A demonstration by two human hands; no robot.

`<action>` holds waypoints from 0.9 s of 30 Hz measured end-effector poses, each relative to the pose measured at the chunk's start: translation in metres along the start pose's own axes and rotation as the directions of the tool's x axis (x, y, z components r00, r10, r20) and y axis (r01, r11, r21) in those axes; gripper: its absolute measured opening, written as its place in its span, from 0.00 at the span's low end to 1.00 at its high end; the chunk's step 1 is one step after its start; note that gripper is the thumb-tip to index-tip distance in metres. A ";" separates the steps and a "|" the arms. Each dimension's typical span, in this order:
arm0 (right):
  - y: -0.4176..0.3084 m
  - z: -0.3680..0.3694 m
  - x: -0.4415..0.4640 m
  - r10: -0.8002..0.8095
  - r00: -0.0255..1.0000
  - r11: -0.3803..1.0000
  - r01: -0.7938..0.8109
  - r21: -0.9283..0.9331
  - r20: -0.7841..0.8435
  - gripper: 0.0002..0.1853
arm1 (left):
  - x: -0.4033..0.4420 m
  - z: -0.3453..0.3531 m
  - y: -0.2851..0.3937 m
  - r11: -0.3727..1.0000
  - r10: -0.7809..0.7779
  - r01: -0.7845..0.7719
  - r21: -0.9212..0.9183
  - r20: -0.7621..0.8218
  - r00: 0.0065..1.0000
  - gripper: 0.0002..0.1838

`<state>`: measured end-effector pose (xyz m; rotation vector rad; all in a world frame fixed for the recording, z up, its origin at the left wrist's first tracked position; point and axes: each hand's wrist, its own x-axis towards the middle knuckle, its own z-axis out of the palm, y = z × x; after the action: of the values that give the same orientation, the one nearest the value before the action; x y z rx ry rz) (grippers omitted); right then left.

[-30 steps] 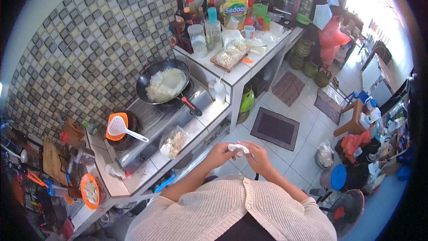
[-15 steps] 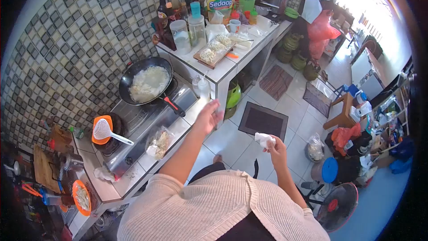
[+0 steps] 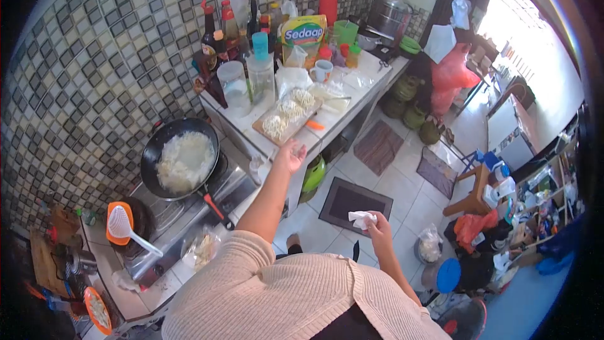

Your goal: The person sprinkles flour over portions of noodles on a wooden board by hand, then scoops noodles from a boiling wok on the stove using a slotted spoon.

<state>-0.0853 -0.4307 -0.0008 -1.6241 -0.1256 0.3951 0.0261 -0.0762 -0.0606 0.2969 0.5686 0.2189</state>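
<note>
My left hand (image 3: 291,155) reaches toward the near corner of the counter, fingers apart and holding nothing. Just beyond its fingertips lies a wooden board (image 3: 294,128) with a few clumps of shredded white food (image 3: 291,109); whether the hand touches the board I cannot tell. An orange-handled tool (image 3: 314,125) rests beside the board. Low on the right, over the floor, my right hand (image 3: 379,230) pinches a crumpled white tissue (image 3: 362,219). To the left on the stove stands a black wok (image 3: 149,158) with pale food in whitish liquid (image 3: 185,160).
A white slotted ladle (image 3: 119,220) lies across an orange dish on the stove. Sauce bottles (image 3: 208,28), clear jars (image 3: 233,87) and a mug (image 3: 321,70) crowd the counter. Dark mats (image 3: 356,204) cover parts of the tiled floor. A blue-lidded bucket (image 3: 448,275) is at right.
My left hand has moved from beside the stove up to the counter's edge near the board. My view has shifted toward the counter. The right hand still holds the tissue.
</note>
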 end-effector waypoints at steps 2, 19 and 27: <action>-0.006 0.000 0.034 -0.018 1.000 0.999 0.019 -0.032 0.012 0.12 | 0.017 0.011 -0.008 0.995 0.062 -0.055 -0.080 0.089 0.994 0.20; -0.010 0.040 0.286 -0.040 0.941 0.973 0.113 -0.202 0.336 0.14 | 0.041 0.031 -0.006 0.933 0.341 -0.350 -0.086 -0.110 0.934 0.12; -0.069 0.092 0.372 -0.191 0.709 0.431 0.681 -0.591 0.678 0.29 | -0.045 0.050 -0.027 0.877 0.457 -0.480 -0.036 -0.251 0.854 0.11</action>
<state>0.2419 -0.2201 -0.0031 -2.2533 -1.3679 0.3445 0.0205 -0.1248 -0.0068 0.3138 0.7122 0.7648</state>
